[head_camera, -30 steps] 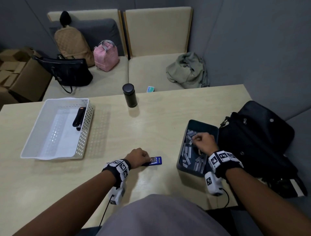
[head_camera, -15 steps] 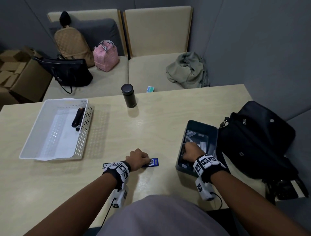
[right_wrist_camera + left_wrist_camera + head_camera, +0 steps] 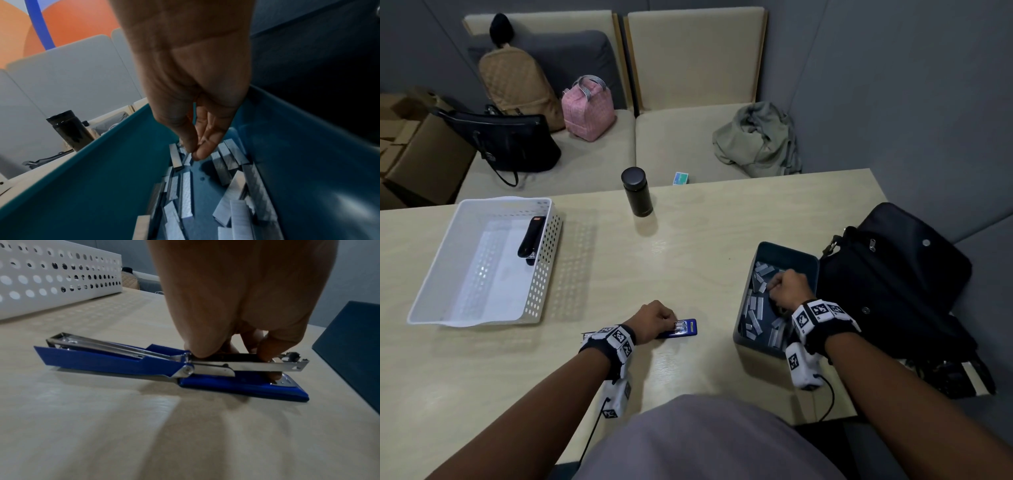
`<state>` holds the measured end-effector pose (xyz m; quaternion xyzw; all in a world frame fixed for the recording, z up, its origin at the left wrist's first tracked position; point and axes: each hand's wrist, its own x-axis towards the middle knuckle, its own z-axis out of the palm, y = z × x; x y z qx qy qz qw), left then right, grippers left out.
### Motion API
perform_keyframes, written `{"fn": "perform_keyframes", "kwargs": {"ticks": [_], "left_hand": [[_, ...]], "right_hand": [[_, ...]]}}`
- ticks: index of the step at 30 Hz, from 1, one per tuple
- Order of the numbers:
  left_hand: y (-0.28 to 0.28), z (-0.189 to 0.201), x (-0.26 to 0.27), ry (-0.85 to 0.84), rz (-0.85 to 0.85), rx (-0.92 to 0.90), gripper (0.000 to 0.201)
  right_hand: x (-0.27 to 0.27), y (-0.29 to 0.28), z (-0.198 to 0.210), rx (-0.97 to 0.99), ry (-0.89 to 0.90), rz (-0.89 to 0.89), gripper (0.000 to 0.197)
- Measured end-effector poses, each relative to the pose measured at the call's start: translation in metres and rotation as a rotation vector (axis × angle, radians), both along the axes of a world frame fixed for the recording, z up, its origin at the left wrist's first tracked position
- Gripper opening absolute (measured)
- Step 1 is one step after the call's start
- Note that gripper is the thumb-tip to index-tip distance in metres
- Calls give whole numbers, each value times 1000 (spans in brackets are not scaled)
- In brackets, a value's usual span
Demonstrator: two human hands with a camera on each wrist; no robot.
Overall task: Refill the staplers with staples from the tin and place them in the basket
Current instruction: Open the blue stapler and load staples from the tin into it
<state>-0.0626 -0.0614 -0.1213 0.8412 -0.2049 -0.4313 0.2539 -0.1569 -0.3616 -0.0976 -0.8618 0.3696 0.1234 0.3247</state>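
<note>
sideways lies the opened blue stapler (image 3: 681,329), left hand (image 3: 654,320) pinching it, right hand's (image 3: 789,289) grip unclear.

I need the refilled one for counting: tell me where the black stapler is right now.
In the head view the black stapler lies inside the white basket at the table's far left, against the basket's right wall, well left of the black bottle.
</note>
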Motion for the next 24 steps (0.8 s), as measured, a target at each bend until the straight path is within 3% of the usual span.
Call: {"fn": "perform_keyframes", "kwargs": {"ticks": [5,8,12,16,22,24], "left_hand": [[6,-2,9,71,-4,-41,28],[9,-3,11,100,20,-97,35],[11,-9,10,113,53,-159,40],[14,-16,14,117,47,-172,41],[11,-23,13,104,43,-176,49],[14,-25,16,117,27,-190,50]], "right_hand": [[5,-1,5,-8,27,43,14],[4,13,3,-40,159,160,7],[-1,36,-8,-166,252,254,25],[-3,43,-15,-256,251,257,24],[-6,34,-11,-140,191,175,41],[-6,32,-8,-115,200,174,32]]}}
